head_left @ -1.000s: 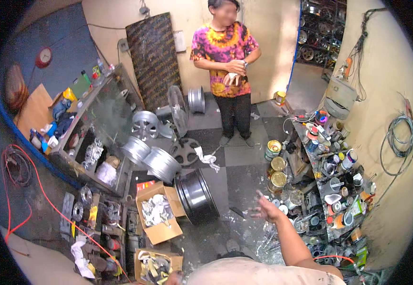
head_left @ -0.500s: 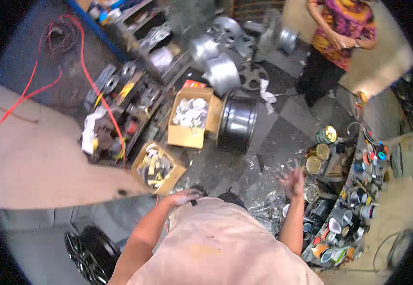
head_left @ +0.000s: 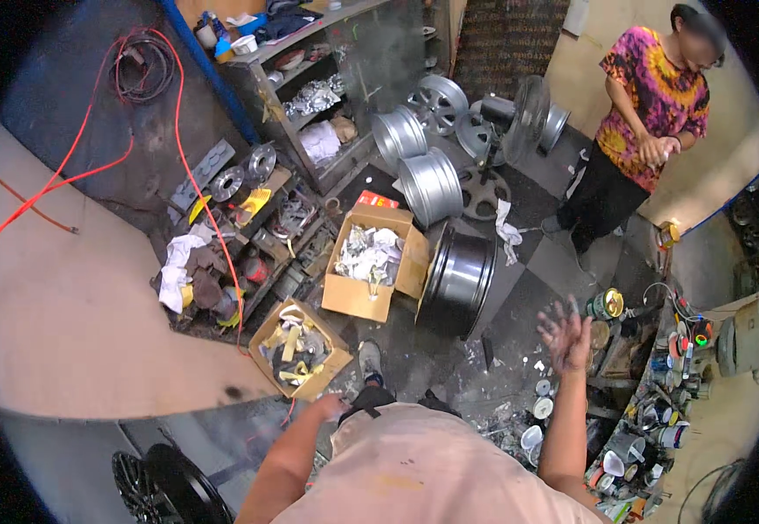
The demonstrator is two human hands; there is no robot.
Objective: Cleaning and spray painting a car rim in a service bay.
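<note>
Left hand [head_left: 331,408]: low between the open near-left carton [head_left: 334,367] and the dark shorts [head_left: 366,404]; finger spread and contact too unclear to tell.
Black wheel rim [head_left: 460,278]: on the floor, farther off, untouched.
Right hand [head_left: 565,336]: raised, fingers wide apart, nothing held; green can [head_left: 607,304] farther right.
Both hands: apparently between handlings; any grip would call for reaching down and closing fingers.

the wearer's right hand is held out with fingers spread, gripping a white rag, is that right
Not the grip: the head view shows the right hand empty. It is held out with fingers spread, but a white rag lies on the floor beside the black rim.
</note>
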